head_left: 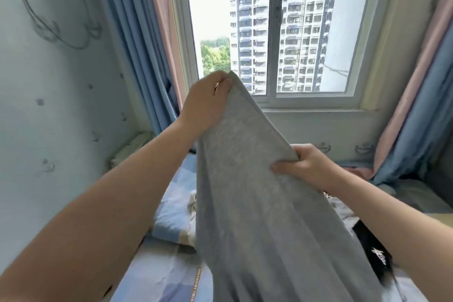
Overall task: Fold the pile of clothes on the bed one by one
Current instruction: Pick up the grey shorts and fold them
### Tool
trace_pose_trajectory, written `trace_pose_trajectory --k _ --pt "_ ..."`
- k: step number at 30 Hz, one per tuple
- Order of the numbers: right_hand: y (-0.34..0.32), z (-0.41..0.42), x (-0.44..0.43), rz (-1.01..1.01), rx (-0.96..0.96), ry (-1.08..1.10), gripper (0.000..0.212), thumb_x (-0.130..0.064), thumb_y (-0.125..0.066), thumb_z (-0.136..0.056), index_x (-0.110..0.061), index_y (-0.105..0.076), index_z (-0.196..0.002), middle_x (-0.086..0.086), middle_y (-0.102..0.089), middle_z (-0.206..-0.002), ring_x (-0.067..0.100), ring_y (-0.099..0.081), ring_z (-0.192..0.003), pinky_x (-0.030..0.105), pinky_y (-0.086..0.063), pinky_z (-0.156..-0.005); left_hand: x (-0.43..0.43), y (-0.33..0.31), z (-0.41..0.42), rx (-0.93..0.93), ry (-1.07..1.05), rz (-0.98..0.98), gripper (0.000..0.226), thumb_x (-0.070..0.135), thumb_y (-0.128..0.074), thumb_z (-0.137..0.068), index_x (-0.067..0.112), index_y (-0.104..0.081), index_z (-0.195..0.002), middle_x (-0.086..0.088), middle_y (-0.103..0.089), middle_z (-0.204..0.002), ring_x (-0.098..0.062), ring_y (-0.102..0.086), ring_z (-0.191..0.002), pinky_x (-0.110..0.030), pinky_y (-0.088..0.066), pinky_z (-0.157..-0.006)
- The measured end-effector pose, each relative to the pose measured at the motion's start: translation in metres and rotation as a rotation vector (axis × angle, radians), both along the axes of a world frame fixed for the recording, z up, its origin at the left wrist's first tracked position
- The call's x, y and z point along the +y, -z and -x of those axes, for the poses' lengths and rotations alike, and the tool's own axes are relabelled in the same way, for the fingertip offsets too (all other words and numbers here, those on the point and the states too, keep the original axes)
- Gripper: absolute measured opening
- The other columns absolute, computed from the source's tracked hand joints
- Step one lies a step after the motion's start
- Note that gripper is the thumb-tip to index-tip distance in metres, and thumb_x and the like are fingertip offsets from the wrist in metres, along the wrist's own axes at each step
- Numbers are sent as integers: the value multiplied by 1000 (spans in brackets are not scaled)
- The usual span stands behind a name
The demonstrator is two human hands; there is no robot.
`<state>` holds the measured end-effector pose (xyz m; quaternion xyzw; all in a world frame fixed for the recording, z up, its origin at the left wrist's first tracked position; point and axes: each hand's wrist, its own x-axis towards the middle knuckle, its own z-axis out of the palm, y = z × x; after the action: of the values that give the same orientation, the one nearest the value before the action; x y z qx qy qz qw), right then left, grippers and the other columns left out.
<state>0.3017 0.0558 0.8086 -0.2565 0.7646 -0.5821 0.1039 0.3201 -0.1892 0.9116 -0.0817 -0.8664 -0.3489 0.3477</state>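
Daylight from a white-framed sliding window [272, 32] fills a small bedroom in the head view, with pale high-rise apartment blocks [304, 19] standing outside, well beyond the raised fingers. Blue-and-pink pleated curtains [137, 44] hang on either side of the glass.

A person's left hand [206, 98] is lifted in front of the window's lower edge, its fingertips [226, 82] pinching the top corner of a plain grey knit garment [257, 203]. The right hand [308, 167] sits lower and nearer, thumb [282, 167] pressed on the near face of the cloth and the other fingers curled behind its edge, so the hem runs taut on a slant between the two grips. From there the grey fabric hangs down to the bottom of the picture, in the air above the bed [161, 272], which has a blue, white and tan patchwork sheet.

Below the left fingers lies a pillow in the same patchwork print [171, 218], with a crumpled white cloth [192, 203] just beside the hanging fabric. Under the right wrist lies a black garment with white lettering [375, 255], the print too blurred to read.
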Motion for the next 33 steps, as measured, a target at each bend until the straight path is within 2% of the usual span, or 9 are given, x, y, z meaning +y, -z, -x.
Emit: trace_pose_trajectory --k 3,6,11,14,18,20,24,28,33 --pt "-3 1 1 -174 52 -1 4 -6 -76 -87 -9 -76 -84 -3 -73 -77 7 -66 -69 25 -55 -67 -16 -34 -12 60 -18 81 28 32 -42 -107 21 -68 -111 12 -65 -97 -8 -58 -90 -12 -41 -77" --pt "-3 -2 -11 -222 12 45 12 -9 -72 -91 -7 -74 -79 -4 -71 -72 10 -64 -67 25 -53 -66 -38 -50 -16 49 -7 101 31 32 -41 -108 15 -66 -111 4 -66 -97 -13 -60 -90 -26 -46 -82" --pt "-6 -12 -47 -61 -69 115 41 -45 -74 -84 -5 -75 -89 16 -75 -92 25 -68 -83 53 -54 -90 -82 -41 -10 -82 9 53 26 31 -41 -107 17 -62 -101 4 -61 -87 -15 -58 -81 -25 -40 -67" --pt "-14 -24 -72 -43 -63 117 22 -28 -70 -94 -10 -79 -87 16 -76 -95 24 -70 -84 52 -54 -94 -104 -22 -3 -233 41 -57 16 28 -44 -106 20 -58 -108 -10 -66 -87 -20 -59 -70 -34 -48 -61" --pt "-29 -44 -99 25 14 156 12 -16 -68 -95 -10 -78 -92 8 -76 -88 18 -68 -80 41 -55 -86 -110 11 -20 -500 298 146 60 33 -72 -93 40 -41 -144 1 -50 -143 -18 -58 -116 -38 -55 -93" --pt "-41 -53 -105 13 73 143 10 -15 -69 -94 -17 -78 -89 0 -75 -82 12 -67 -76 32 -55 -79 -97 32 -36 -653 452 253 76 40 -82 -82 51 -39 -144 10 -43 -149 -14 -50 -128 -36 -49 -102" --pt "-56 -63 -97 -104 124 42 5 -14 -73 -91 -15 -78 -90 -1 -74 -83 10 -64 -77 28 -52 -75 -75 66 -49 -695 566 168 28 42 -75 -79 29 -67 -102 1 -69 -99 -22 -65 -92 -37 -55 -86" --pt "-54 -62 -59 -214 38 -14 17 -14 -81 -82 -8 -72 -96 4 -67 -83 15 -61 -77 35 -50 -73 -52 55 -60 -579 482 -73 25 11 -63 -98 9 -47 -79 -1 -37 -66 -8 -32 -53 -20 -26 -48" --pt "-24 -57 -10 -531 45 -20 28 -21 -69 -60 -5 -74 -82 3 -71 -78 15 -62 -75 53 -56 -79 -16 28 -69 -369 272 -39 26 18 -58 -99 14 -48 -77 0 -43 -72 -13 -39 -67 -31 -33 -64"
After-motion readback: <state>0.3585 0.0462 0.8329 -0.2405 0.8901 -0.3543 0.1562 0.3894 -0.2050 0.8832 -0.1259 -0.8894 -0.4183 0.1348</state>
